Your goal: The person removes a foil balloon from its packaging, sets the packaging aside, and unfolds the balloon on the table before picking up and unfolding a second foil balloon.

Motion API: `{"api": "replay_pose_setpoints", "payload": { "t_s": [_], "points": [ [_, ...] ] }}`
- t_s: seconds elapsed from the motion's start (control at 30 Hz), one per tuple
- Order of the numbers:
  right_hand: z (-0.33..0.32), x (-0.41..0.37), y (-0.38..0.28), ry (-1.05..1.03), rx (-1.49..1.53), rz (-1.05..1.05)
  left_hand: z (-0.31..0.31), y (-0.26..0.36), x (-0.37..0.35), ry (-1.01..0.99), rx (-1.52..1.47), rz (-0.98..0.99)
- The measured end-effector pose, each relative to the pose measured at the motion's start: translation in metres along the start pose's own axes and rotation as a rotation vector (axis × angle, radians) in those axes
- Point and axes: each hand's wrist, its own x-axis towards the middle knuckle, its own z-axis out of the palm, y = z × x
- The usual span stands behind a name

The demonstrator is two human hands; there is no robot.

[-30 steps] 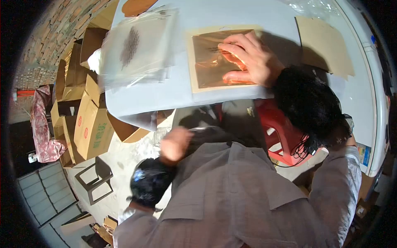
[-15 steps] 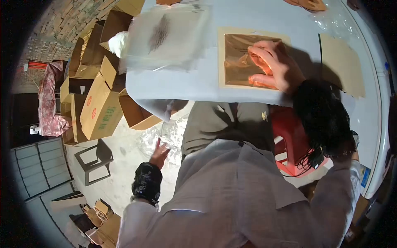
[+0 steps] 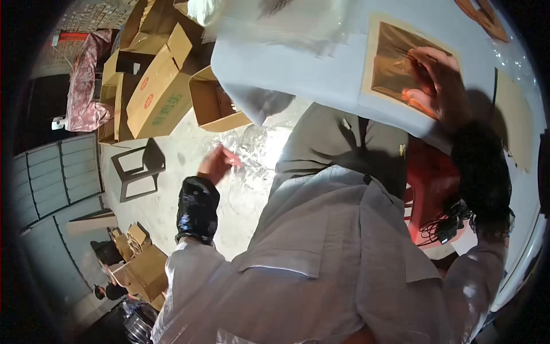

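My right hand [image 3: 441, 83] rests on a flat tan package with a shiny brown panel [image 3: 395, 60] near the table's front edge. Its fingers are curved, with the thumb apart from them, and nothing is gripped. Lower down, off the table's left corner, my left hand [image 3: 219, 164] hangs with its fingers apart and holds nothing that I can see. Crumpled clear plastic [image 3: 252, 150] lies on the floor beyond its fingertips. A stack of clear plastic sleeves [image 3: 312, 26] lies on the table, left of the package.
Open cardboard boxes [image 3: 160, 92] crowd the table's left side, one box [image 3: 220, 119] close under its corner. A dark stool frame [image 3: 137, 169] stands on the floor. A red stool [image 3: 429, 189] is beside my legs. A tan sheet [image 3: 511, 117] lies on the table's right.
The view has swung, so table and boxes sit higher and further right. My right hand remains on the package. My left hand stays off the table, its fingers now closer to one another.
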Motion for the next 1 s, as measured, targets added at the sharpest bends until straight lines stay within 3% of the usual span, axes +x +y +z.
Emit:
{"api": "replay_pose_setpoints", "payload": {
  "t_s": [0.1,0.13,0.17,0.3,0.37,0.43,0.53,0.6,1.0],
  "points": [
    [0.008,-0.002,0.001,-0.044,0.112,0.057,-0.042,0.015,0.026,0.425,0.977,0.005],
    [0.013,-0.005,0.005,-0.087,0.170,0.119,-0.031,0.003,0.026,0.477,1.465,0.213],
    [0.006,-0.006,0.006,-0.105,0.141,0.155,-0.016,-0.008,0.027,0.671,1.956,0.415],
    [-0.012,0.002,-0.009,-0.158,-0.030,0.185,0.183,0.070,0.010,0.539,1.483,1.011],
    [-0.012,0.002,-0.008,-0.149,-0.009,0.168,0.257,0.083,0.009,0.277,1.354,1.272],
    [-0.012,0.002,-0.007,-0.132,0.006,0.155,0.312,0.106,0.015,-0.017,1.468,1.473],
    [-0.010,0.001,-0.008,-0.105,0.126,0.202,0.361,0.118,0.040,-0.199,1.477,1.482],
    [-0.011,0.000,-0.007,-0.084,0.045,0.154,0.373,0.120,0.054,-0.234,1.479,1.511],
    [-0.013,-0.001,-0.004,-0.014,0.101,0.127,0.386,0.125,0.057,-0.172,1.413,1.540]
  ]
}}
